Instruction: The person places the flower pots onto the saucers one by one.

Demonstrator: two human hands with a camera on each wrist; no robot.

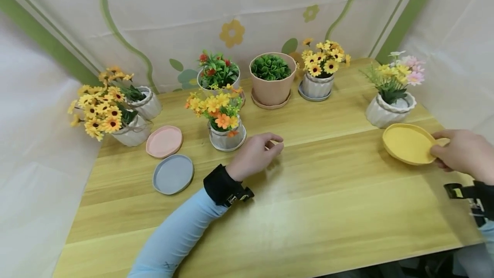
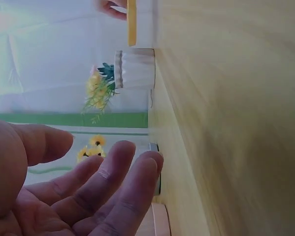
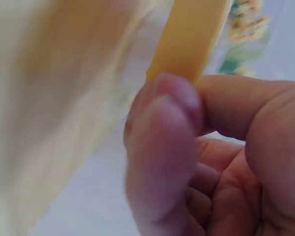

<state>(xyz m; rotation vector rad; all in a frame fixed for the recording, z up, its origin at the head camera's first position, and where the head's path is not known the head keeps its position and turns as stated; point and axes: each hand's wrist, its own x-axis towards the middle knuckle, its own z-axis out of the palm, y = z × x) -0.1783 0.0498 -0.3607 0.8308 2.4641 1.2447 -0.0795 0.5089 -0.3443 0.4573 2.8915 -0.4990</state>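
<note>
My right hand (image 1: 465, 151) pinches the rim of a yellow saucer (image 1: 409, 144), thumb on top and fingers beneath. The saucer is held above the table at the right, just in front of a white pot (image 1: 387, 113) of pink and yellow flowers. In the right wrist view the saucer's edge (image 3: 189, 42) sits between thumb and fingers. My left hand (image 1: 254, 153) holds nothing, its fingers loosely bent over the middle of the table. Nearest to it is a white pot (image 1: 227, 136) of orange and yellow flowers on a pale saucer.
A pink saucer (image 1: 164, 141) and a grey saucer (image 1: 173, 174) lie at the left, near two white pots, one with yellow flowers (image 1: 133, 132). Along the back stand a pink pot (image 1: 271, 87), a red-flowered plant (image 1: 218, 72) and a yellow-flowered pot (image 1: 317, 86) on saucers.
</note>
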